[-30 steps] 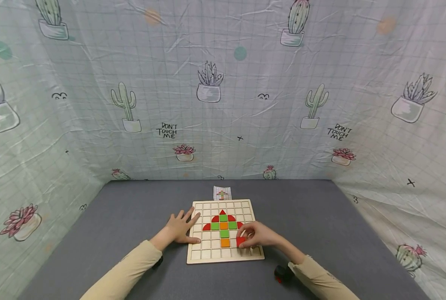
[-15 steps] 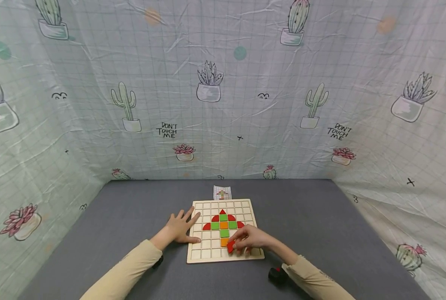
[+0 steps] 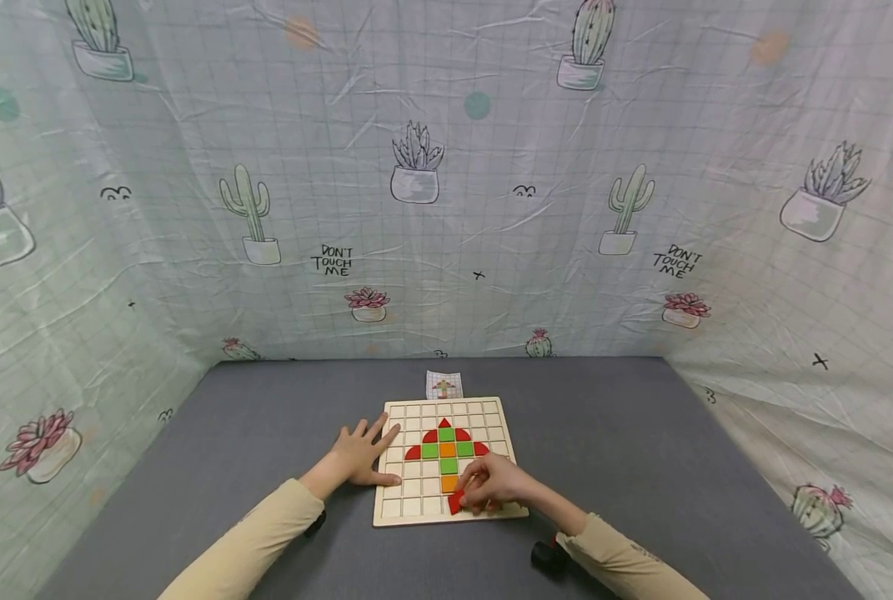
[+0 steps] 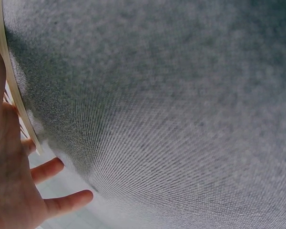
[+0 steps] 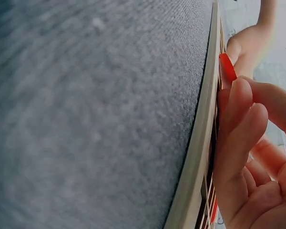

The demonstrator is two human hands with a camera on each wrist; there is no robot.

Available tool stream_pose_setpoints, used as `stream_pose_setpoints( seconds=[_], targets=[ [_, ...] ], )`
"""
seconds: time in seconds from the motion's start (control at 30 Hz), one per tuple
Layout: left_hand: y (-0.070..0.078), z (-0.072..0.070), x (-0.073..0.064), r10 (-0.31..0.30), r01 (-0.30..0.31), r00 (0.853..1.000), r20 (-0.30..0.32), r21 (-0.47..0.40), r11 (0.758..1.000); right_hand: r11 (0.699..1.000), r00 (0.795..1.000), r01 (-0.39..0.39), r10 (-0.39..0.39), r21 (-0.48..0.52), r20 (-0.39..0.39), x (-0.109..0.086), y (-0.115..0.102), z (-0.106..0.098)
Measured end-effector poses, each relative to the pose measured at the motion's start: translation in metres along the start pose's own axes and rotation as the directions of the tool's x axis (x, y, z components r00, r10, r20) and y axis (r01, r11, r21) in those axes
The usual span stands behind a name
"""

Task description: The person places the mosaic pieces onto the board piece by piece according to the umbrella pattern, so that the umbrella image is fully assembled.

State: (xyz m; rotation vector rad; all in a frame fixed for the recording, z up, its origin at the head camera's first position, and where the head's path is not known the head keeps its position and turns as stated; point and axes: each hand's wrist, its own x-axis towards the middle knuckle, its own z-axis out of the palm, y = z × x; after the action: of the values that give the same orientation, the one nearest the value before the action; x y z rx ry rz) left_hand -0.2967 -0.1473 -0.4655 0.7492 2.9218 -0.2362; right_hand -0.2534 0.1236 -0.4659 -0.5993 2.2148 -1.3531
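Note:
A wooden grid board (image 3: 412, 507) lies on the table. Its cells hold a tree-like pattern: a red triangle tile (image 3: 443, 423) on top, red rounded tiles (image 3: 429, 437) at the sides, green square tiles (image 3: 446, 434), and orange square tiles (image 3: 449, 483) in the middle column. My right hand (image 3: 497, 483) pinches a red square tile (image 3: 456, 502) between thumb and fingers, tilted over the cell below the lowest orange tile. In the right wrist view the red tile's edge (image 5: 228, 67) shows beyond my fingertips. My left hand (image 3: 358, 454) rests with spread fingers on the board's left edge.
A small printed card (image 3: 443, 385) with a similar coloured pattern lies behind the board. The grey table (image 3: 589, 433) extends around it, up to a cactus-print curtain (image 3: 479, 208). A dark device (image 3: 549, 557) sits under my right sleeve.
My right hand has moved left and slightly toward me with the red square tile, from the board's right part to below the lowest orange tile. My left hand stays in place.

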Motion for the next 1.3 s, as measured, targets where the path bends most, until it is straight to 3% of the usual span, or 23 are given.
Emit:
stream_pose_setpoints(
  seconds=[0.2, 0.83, 1.07, 1.3],
  targets=[
    [0.001, -0.001, -0.002, 0.004, -0.004, 1.0, -0.013, -0.006, 1.0, 0.999, 0.999, -0.026, 0.025, -0.024, -0.037, 0.004, 0.0, 0.004],
    [0.002, -0.001, -0.005, 0.012, -0.013, 0.999, -0.03, -0.012, 1.0, 0.993, 0.992, -0.119, 0.119, -0.004, -0.048, 0.004, -0.008, 0.006],
    [0.003, -0.001, -0.005, 0.01, -0.011, 1.0, -0.028, -0.017, 1.0, 0.995, 0.995, -0.096, 0.096, 0.025, -0.005, 0.002, -0.009, -0.001],
    [0.003, -0.004, -0.005, 0.009, -0.009, 1.0, -0.024, -0.012, 1.0, 0.999, 0.997, -0.05, 0.051, -0.017, 0.052, -0.008, -0.008, -0.025]
  ],
)
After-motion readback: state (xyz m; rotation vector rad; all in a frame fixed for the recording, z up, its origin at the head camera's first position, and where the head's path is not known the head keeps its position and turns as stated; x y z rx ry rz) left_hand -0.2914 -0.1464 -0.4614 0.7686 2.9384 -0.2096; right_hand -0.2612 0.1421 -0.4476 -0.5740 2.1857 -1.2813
